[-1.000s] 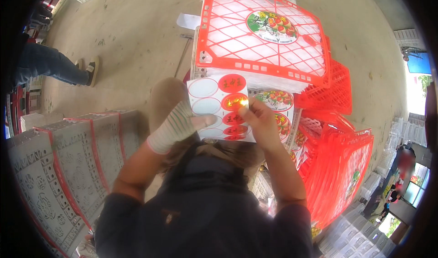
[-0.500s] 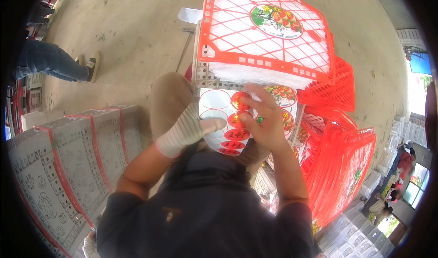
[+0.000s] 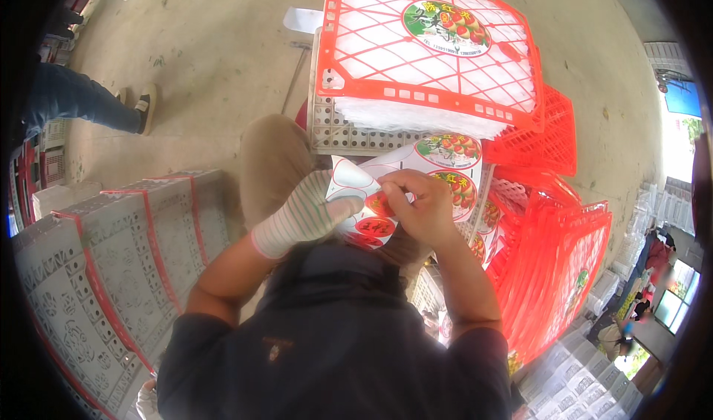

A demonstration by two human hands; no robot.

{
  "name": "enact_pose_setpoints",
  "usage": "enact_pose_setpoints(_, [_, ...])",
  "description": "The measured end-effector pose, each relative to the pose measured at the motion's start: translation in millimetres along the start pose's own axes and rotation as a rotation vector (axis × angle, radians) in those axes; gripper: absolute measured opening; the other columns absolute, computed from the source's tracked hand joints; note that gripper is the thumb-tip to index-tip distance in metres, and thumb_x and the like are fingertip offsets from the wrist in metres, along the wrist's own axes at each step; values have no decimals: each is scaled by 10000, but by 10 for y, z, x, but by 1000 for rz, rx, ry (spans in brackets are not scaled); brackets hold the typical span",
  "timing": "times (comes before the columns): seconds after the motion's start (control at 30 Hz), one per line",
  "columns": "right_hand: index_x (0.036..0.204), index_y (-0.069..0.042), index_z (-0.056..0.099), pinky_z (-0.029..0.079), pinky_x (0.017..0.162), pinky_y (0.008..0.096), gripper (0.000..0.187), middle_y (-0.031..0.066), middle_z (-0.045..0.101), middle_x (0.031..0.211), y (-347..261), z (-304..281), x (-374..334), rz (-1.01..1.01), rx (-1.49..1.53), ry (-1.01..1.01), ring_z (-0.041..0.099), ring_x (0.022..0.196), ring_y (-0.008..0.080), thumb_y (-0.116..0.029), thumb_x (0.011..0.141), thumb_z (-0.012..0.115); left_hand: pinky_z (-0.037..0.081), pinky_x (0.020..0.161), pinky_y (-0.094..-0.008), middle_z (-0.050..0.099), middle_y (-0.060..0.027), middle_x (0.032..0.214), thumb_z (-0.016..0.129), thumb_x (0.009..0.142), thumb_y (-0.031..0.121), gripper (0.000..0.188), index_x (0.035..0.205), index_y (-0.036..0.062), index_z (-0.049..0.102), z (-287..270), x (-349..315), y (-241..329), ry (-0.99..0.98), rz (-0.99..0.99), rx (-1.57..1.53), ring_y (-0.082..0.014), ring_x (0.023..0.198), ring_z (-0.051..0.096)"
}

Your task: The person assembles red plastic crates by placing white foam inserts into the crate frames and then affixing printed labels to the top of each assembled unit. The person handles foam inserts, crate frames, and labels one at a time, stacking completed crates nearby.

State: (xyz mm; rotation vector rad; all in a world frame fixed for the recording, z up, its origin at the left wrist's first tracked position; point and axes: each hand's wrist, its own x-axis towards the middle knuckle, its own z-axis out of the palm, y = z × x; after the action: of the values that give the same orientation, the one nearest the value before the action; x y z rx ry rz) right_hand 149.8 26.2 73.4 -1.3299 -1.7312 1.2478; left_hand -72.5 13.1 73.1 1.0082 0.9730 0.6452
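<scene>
My left hand, in a white and green striped glove, grips a small sheet of stickers over my lap, its thumb across the face. The sheet's far corner curls over. Red oval stickers with yellow or dark print line its right side, among them one red oval sticker lying below my fingers. My bare right hand is closed, thumb and forefinger pinching at another red oval sticker, partly hidden by the fingertips. Just beyond lie larger oval fruit labels on a white sheet.
Ahead, a red plastic lattice lid with a fruit label covers white padding on a pale crate. Red lattice lids stack at my right. Grey patterned boxes stand left. A person's leg shows at far left.
The sticker sheet has gone from flat to curled at its far corner. My right fingers have drawn together into a pinch on a red sticker. The view has shifted slightly.
</scene>
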Motion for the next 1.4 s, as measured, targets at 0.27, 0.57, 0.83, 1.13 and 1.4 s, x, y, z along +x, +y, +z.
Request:
enact_pose_setpoints(0.27, [1073,13,729,504,592,271,215,52,712,807,-247,18,111,491,152,-30,630,678,82,-163,1002,628,518,922,-321,707,-42,1096,671,861,90,372,1226,23,634,-28,28,22,33,-54,-121,-133,1021,650])
enact_pose_setpoints(0.57, [1073,38,730,498,662,243,241,16,697,811,38,105,196,433,477,-54,603,716,62,-179,984,669,475,989,-306,686,-42,1186,647,864,61,461,1319,-1,606,-259,29,-73,-91,-15,-245,-113,1107,595])
enact_pose_setpoints(0.83, [1075,-39,760,532,739,302,323,93,763,907,-393,-179,1561,-20,-226,327,694,752,150,-329,957,678,480,1015,-347,687,-82,1208,738,748,143,608,1313,-29,594,-814,-352,-377,204,-2,-380,-193,1133,626])
enact_pose_setpoints(1.13, [1077,-69,721,565,768,422,246,102,738,1004,95,65,2351,-431,-973,32,709,918,269,-228,980,560,529,956,-353,693,-94,1183,715,720,138,615,1302,-15,589,-977,-593,-733,422,2,-419,-204,1071,664])
enact_pose_setpoints(1.4, [1452,4,512,247,1197,540,827,167,478,1533,285,322,2152,-367,-1147,19,377,1464,314,-662,965,467,534,956,-374,697,-93,1165,654,718,115,563,1263,-11,599,-1063,-408,-901,386,-79,-391,-219,1071,670])
